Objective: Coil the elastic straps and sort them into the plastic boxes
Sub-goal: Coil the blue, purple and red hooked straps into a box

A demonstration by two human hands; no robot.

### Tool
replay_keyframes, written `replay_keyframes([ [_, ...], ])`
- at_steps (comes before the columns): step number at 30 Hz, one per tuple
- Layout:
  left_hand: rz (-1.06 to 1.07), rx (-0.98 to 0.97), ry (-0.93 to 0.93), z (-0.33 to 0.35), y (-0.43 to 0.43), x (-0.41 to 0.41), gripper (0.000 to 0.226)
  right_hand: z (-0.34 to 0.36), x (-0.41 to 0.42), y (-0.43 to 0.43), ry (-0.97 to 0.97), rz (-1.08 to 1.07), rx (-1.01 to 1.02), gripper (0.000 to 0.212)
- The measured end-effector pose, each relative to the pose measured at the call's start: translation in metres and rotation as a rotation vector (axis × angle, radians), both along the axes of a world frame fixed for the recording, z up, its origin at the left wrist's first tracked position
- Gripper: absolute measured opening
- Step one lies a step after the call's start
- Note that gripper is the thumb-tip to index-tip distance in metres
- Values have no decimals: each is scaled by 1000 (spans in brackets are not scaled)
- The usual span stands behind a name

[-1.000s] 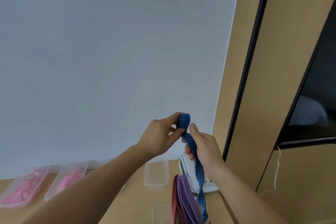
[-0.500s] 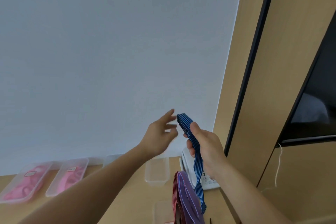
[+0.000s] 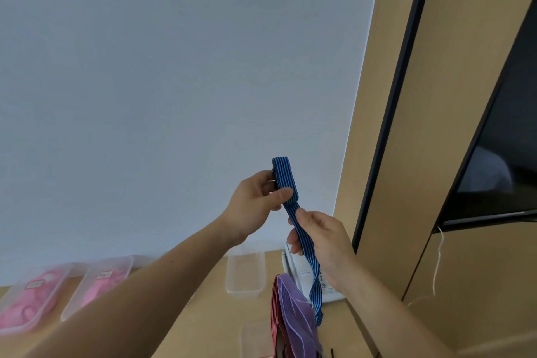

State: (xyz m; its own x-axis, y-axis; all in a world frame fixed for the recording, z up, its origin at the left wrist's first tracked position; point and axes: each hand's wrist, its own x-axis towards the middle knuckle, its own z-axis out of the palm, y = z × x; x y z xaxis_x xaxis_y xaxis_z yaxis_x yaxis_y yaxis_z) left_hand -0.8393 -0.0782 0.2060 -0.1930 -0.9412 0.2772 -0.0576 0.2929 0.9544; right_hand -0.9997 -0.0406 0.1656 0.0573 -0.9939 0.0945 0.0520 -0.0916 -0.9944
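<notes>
A blue striped elastic strap (image 3: 286, 180) is held up in front of the white wall, its top end partly rolled into a flat coil. My left hand (image 3: 255, 206) pinches that coil between thumb and fingers. Lower down, my right hand (image 3: 322, 238) grips the loose length, and the tail hangs past my wrist to the table. A purple strap (image 3: 293, 311) and a red strap (image 3: 274, 317) hang at the bottom centre. Two clear plastic boxes at the left, box (image 3: 32, 299) and box (image 3: 98, 282), hold pink straps. An empty clear box (image 3: 245, 273) stands behind my hands.
A white desk phone (image 3: 302, 273) sits on the wooden table (image 3: 209, 311) by the wall. Another clear box (image 3: 255, 340) lies at the bottom edge. Wooden panels and a dark screen (image 3: 499, 160) fill the right side, with a white cable (image 3: 437, 264) hanging.
My left hand, open and off the strap half a second ago, has closed on the coiled top again. My right hand has slid lower along the loose length. The view tilted slightly.
</notes>
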Motion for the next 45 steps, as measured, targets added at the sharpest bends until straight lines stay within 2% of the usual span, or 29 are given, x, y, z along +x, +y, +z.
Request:
replay_keyframes([
  [6, 55, -319, -335, -13, -2, 6, 31, 5, 3, -2, -10, 12, 9, 50],
  [8, 116, -512, -478, -18, -2, 8, 38, 6, 5, -3, 10, 3, 5, 62],
  [10, 187, -752, -613, -21, -3, 9, 36, 7, 6, -4, 24, -8, 9, 71],
  [14, 252, -1119, -799, -25, -10, 16, 41, 8, 10, -8, -49, 13, 31, 81],
  [18, 280, -1231, -860, -31, -15, 23, 45, 5, 13, -11, -90, 36, 41, 77],
  [20, 247, -1115, -817, -34, -14, 25, 50, 3, 13, -11, -100, 60, 25, 65],
  [21, 225, -971, -753, -35, -11, 24, 54, 2, 13, -11, -91, 70, 10, 59],
  [22, 208, -776, -666, -34, -9, 22, 60, 1, 13, -11, -77, 80, -8, 53],
  [24, 114, -252, -424, -29, -5, 19, 72, -1, 13, -10, -65, 88, -37, 46],
  [26, -26, 211, -108, -22, -4, 18, 62, -3, 12, -11, -67, 77, -52, 49],
  [27, -112, 331, -6, -20, -3, 19, 50, -4, 12, -11, -62, 73, -60, 50],
  [28, -193, 372, 22, -18, 0, 19, 43, -5, 13, -11, -50, 72, -70, 50],
  [30, -278, 344, 10, -16, 5, 18, 43, -7, 14, -11, -29, 76, -83, 47],
  [36, -98, 202, 67, -12, 4, 11, 43, -7, 14, -11, -30, 48, -65, 48],
  [41, -61, 145, 161, -8, 0, 10, 26, -9, 9, -12, 63, 54, -65, 14],
  [45, -82, 138, 254, -2, -2, 10, 20, -11, 9, -15, 36, 46, 1, 13],
])
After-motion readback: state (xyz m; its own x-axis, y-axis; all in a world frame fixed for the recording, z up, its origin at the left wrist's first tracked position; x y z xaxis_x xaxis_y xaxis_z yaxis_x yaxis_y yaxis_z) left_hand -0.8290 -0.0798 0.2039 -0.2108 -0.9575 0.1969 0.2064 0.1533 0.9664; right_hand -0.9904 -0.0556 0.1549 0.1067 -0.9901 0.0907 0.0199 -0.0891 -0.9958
